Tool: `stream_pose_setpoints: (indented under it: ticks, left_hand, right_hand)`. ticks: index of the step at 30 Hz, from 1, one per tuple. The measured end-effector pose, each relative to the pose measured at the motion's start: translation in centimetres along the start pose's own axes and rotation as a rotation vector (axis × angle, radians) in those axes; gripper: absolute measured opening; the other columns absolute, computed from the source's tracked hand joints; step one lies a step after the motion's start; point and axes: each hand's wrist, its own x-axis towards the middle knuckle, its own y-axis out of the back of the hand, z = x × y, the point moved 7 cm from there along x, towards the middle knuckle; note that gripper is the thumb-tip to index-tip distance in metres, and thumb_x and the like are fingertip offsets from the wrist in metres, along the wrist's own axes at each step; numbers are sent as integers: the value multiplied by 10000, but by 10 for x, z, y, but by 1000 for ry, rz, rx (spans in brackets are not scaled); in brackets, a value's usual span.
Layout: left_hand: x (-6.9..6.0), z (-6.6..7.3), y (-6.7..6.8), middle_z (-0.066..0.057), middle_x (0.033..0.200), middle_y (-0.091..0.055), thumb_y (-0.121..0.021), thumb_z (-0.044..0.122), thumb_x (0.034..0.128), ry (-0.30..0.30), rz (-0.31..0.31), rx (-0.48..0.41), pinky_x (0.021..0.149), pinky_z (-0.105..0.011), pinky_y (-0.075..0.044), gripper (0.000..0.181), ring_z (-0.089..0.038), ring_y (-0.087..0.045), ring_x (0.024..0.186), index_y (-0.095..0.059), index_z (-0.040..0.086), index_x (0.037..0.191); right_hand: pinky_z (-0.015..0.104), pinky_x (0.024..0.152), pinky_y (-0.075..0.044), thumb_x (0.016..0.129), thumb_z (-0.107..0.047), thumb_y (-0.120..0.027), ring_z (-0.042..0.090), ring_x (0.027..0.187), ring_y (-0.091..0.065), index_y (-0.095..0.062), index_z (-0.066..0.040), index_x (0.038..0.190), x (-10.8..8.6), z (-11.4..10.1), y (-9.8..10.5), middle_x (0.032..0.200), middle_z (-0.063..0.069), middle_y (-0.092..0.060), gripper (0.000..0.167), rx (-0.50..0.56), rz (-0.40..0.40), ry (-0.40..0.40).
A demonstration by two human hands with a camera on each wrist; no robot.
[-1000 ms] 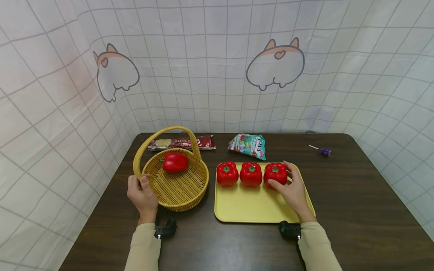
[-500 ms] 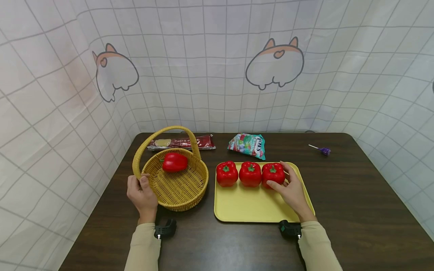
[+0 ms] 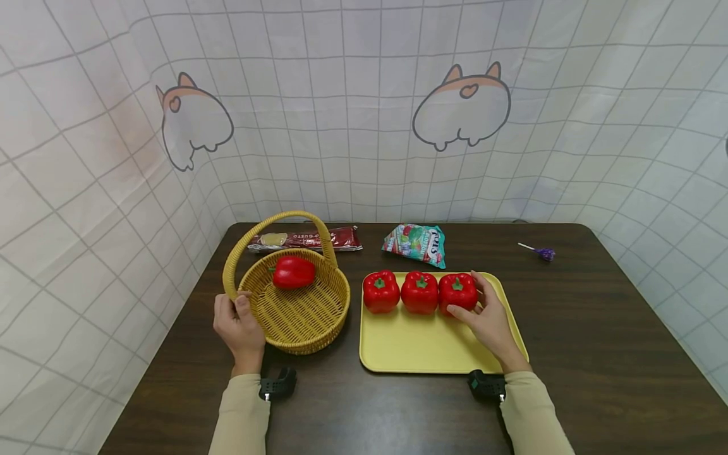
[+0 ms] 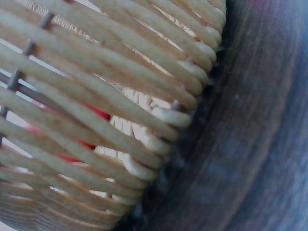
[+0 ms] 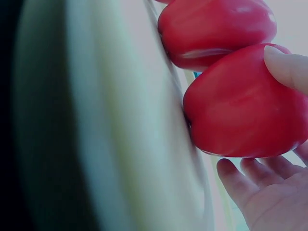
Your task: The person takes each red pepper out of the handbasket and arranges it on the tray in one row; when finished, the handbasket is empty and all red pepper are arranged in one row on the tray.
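Three red bell peppers stand in a row along the back of a yellow tray [image 3: 415,351]. My right hand [image 3: 493,323] grips the rightmost pepper [image 3: 457,291], which touches the middle one [image 3: 419,292]; in the right wrist view the thumb lies on the held pepper [image 5: 245,103] and the fingers are beneath it. On the left, my left hand [image 3: 240,328] holds the yellow wicker basket [image 3: 301,322] at the left base of its handle. One red pepper [image 3: 293,272] lies on its side in the basket. The left wrist view shows only woven basket wall [image 4: 96,91].
Behind the basket lies a long dark red packet [image 3: 344,239]. A teal snack bag [image 3: 416,244] rests behind the tray, and a purple lollipop [image 3: 546,254] lies at the back right. A gridded cloth hangs around the dark table [image 3: 364,417].
My right hand has shifted slightly left with the rightmost pepper, closing the gap to the middle one. The left hand and basket have stayed in place.
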Motion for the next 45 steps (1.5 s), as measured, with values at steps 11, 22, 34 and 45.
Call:
stream_pose_setpoints:
  ticks: [11,22,34,45]
  left_hand:
    - [0,1,0,-166,803,-497,-505,551,960,5,0,2,676,-254,-297,644,-57,-435,745,-638,-67,838]
    - [-2,1,0,-79,789,-502,-521,526,962,6,-3,-3,664,-251,-298,619,-61,-433,723,-631,-70,834]
    - [-3,-1,-1,-137,796,-501,-513,556,954,6,7,-6,676,-246,-301,639,-52,-440,740,-645,-58,839]
    - [4,35,0,-47,771,-469,-524,498,971,-34,32,-49,670,-231,-262,647,13,-391,748,-599,-124,811]
  right_hand:
    - [531,1072,-339,859,-209,-758,361,1351,-350,-259,-84,1522,1,-2,4,1511,146,-339,839,42,-5,47]
    - [408,1095,-342,914,18,-626,280,1274,-475,-512,60,1317,-14,-42,24,1324,219,-542,421,202,371,316]
    - [237,947,-466,930,25,-570,251,1076,-582,-542,151,1165,-12,-124,-48,1159,273,-596,267,506,283,469]
    - [340,919,-505,913,32,-622,345,1090,-578,-562,95,1202,-17,-162,-137,1193,256,-602,302,383,-92,355]
